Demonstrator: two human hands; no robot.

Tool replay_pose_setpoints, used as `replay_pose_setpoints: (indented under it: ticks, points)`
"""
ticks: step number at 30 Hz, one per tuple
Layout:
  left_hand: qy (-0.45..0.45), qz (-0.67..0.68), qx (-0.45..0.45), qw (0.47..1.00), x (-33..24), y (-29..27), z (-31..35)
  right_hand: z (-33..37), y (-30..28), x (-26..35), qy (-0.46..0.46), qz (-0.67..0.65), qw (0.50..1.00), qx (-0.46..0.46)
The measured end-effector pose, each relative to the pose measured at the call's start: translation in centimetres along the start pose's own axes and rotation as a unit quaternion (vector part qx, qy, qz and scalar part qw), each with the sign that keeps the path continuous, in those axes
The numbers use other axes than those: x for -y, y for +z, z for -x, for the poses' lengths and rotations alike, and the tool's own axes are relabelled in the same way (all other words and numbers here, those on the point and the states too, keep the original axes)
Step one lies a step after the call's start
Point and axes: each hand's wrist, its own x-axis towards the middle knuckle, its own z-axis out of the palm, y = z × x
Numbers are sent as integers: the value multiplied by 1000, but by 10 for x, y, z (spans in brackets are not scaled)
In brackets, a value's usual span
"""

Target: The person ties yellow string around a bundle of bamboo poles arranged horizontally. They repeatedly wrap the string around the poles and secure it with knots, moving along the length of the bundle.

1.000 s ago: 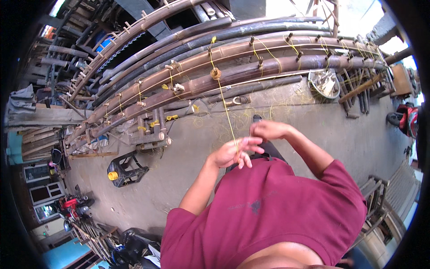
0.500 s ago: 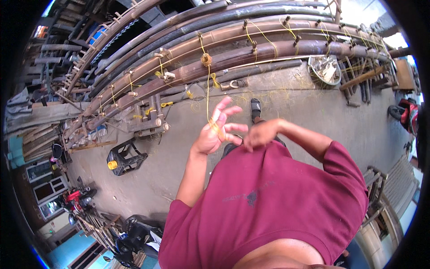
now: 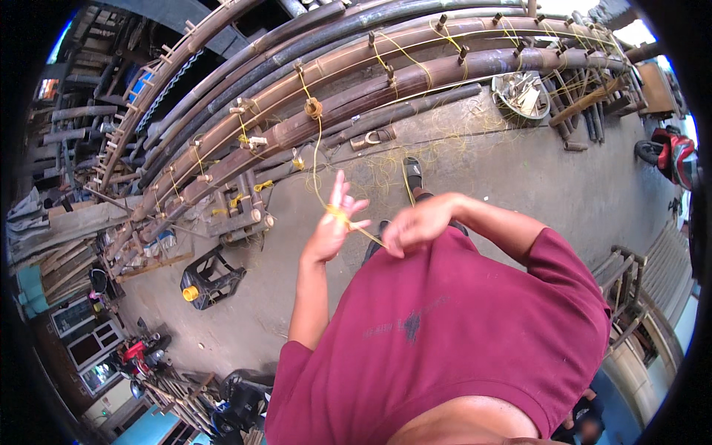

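Observation:
Yellow twine [image 3: 316, 156] runs down from a brown knob [image 3: 314, 108] on the bamboo poles to my left hand [image 3: 327, 237]. Loops of it cross that hand, whose fingers are spread and stretched out. A short taut length continues from there to my right hand [image 3: 420, 225], in front of my shirt. The fingers of the right hand are pinched on this twine, and another strand hangs between that hand and the floor near my foot.
Long bamboo poles [image 3: 356, 100] with pegs and yellow ties curve across the far side. Loose twine lies tangled on the floor below. A basin of offcuts [image 3: 521, 95] stands far right, an overturned black stool [image 3: 213, 278] at left. Motorbikes are parked at both sides.
My left hand has shifted left, and the twine above it has gone slacker. A length of twine now stretches between both hands. The whole view has turned slightly.

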Motion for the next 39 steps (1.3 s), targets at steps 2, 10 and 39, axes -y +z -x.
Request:
replay_pose_setpoints:
  ticks: [2, 10, 39]
  points:
    - [-3, 496, 196, 846, -67, -23, 0, -5, 10, -26, -9, 69, 997, -18]
    - [-35, 505, 208, 837, -58, -19, -2, -6, 15, -23, -61, 24, 991, 118]
    - [-46, 393, 40, 918, -23, 4, 3, -23, 45, 12, -263, 260, 890, -265]
